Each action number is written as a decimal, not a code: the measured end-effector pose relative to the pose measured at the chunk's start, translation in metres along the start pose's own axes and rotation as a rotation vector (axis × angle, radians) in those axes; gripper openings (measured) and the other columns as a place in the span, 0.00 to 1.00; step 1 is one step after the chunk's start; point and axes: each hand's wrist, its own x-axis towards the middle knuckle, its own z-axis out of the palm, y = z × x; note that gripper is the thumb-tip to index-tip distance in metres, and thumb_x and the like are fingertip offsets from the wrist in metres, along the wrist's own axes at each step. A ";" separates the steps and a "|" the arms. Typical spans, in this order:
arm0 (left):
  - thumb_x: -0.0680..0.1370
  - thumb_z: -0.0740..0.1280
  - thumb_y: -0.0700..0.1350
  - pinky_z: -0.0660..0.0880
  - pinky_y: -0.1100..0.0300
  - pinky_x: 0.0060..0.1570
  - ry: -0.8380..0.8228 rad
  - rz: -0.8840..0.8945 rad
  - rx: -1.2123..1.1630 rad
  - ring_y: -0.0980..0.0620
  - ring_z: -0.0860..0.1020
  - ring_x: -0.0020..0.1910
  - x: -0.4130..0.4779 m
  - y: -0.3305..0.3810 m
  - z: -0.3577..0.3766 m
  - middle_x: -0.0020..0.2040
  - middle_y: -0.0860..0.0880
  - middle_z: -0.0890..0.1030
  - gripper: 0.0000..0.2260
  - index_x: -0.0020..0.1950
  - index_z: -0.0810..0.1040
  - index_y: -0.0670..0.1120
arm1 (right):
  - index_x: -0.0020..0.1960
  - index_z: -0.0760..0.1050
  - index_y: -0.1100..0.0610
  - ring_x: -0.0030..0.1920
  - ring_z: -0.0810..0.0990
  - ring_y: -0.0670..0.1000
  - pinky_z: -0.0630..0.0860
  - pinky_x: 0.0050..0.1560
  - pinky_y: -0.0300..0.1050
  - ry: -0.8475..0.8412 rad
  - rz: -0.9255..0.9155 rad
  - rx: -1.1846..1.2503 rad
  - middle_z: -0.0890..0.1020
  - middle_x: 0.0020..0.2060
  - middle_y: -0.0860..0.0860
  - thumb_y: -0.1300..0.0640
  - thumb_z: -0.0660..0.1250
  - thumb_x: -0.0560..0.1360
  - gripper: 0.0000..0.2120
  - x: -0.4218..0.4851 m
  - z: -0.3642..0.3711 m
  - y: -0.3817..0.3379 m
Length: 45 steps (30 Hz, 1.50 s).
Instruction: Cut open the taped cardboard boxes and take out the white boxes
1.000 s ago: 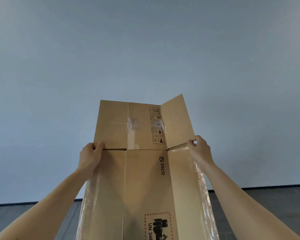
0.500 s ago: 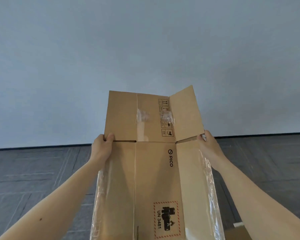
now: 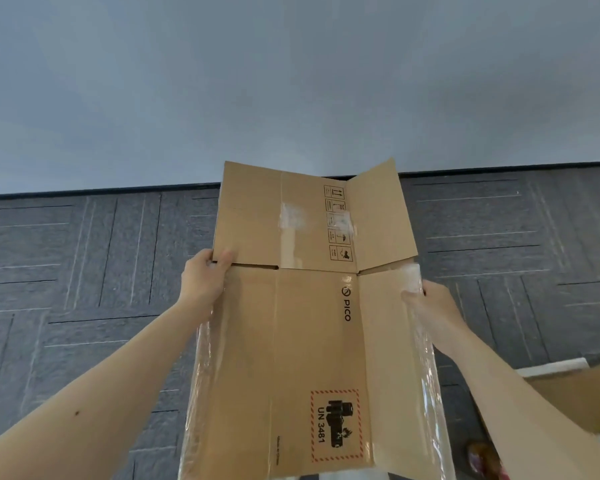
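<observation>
Both hands are clamped on the cardboard box (image 3: 312, 341), held up in front of the person. The left hand (image 3: 205, 278) grips the box's left edge at the flap crease, thumb on the front. The right hand (image 3: 430, 303) holds the box's right edge and is blurred behind a loose strip of clear tape (image 3: 426, 358).

Over the last second the box has come down. Wall alone stood behind it then, and grey floor (image 3: 84, 271) now shows on both sides of it. The right hand has also slid from the crease corner to a little lower on that edge.

The flaps (image 3: 312, 220) stand open and the box looks flattened, so it is probably emptied and being set aside. To the box's lower right, a white edge (image 3: 551, 363) lies beside another carton (image 3: 575, 396). I cannot tell whether that is a white box.
</observation>
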 end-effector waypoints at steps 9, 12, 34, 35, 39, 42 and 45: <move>0.81 0.67 0.50 0.75 0.63 0.44 -0.150 -0.026 -0.058 0.55 0.80 0.51 0.113 -0.107 0.108 0.53 0.52 0.82 0.07 0.54 0.77 0.47 | 0.52 0.75 0.55 0.42 0.77 0.49 0.70 0.40 0.42 -0.063 0.023 0.027 0.80 0.45 0.53 0.60 0.59 0.82 0.07 0.161 0.078 0.087; 0.81 0.68 0.49 0.73 0.65 0.41 -0.154 -0.035 -0.058 0.57 0.80 0.50 0.148 -0.129 0.133 0.52 0.53 0.82 0.06 0.55 0.77 0.48 | 0.52 0.76 0.54 0.44 0.78 0.50 0.73 0.41 0.43 -0.060 0.014 0.036 0.81 0.46 0.53 0.59 0.59 0.82 0.06 0.208 0.098 0.104; 0.76 0.69 0.31 0.79 0.62 0.38 -0.045 0.028 0.122 0.53 0.82 0.42 0.359 -0.175 0.216 0.48 0.46 0.84 0.25 0.72 0.72 0.45 | 0.61 0.77 0.59 0.49 0.78 0.55 0.74 0.41 0.46 -0.088 -0.113 -0.058 0.81 0.56 0.60 0.69 0.57 0.73 0.19 0.444 0.204 0.105; 0.76 0.69 0.32 0.81 0.60 0.44 -0.049 0.025 0.116 0.51 0.82 0.47 0.364 -0.180 0.219 0.54 0.45 0.83 0.26 0.73 0.71 0.44 | 0.59 0.78 0.57 0.49 0.79 0.56 0.77 0.43 0.48 -0.099 -0.111 -0.060 0.82 0.54 0.58 0.70 0.56 0.73 0.20 0.445 0.206 0.106; 0.78 0.67 0.35 0.77 0.46 0.61 -0.133 -0.054 0.097 0.45 0.79 0.58 0.368 -0.192 0.226 0.64 0.43 0.78 0.26 0.75 0.68 0.44 | 0.50 0.81 0.52 0.50 0.81 0.59 0.77 0.48 0.49 -0.113 -0.109 -0.065 0.84 0.48 0.56 0.70 0.55 0.72 0.21 0.454 0.208 0.110; 0.78 0.67 0.36 0.73 0.48 0.64 -0.215 -0.116 0.128 0.44 0.76 0.62 0.359 -0.191 0.224 0.65 0.46 0.76 0.25 0.74 0.67 0.45 | 0.55 0.80 0.56 0.56 0.79 0.61 0.73 0.51 0.49 -0.149 -0.087 -0.100 0.81 0.55 0.59 0.67 0.57 0.71 0.18 0.441 0.201 0.104; 0.79 0.68 0.40 0.69 0.51 0.63 -0.246 -0.114 0.196 0.44 0.73 0.66 0.343 -0.181 0.215 0.70 0.47 0.73 0.26 0.77 0.66 0.46 | 0.68 0.69 0.68 0.67 0.70 0.62 0.66 0.68 0.57 -0.148 -0.075 -0.093 0.73 0.66 0.59 0.68 0.58 0.77 0.20 0.416 0.187 0.092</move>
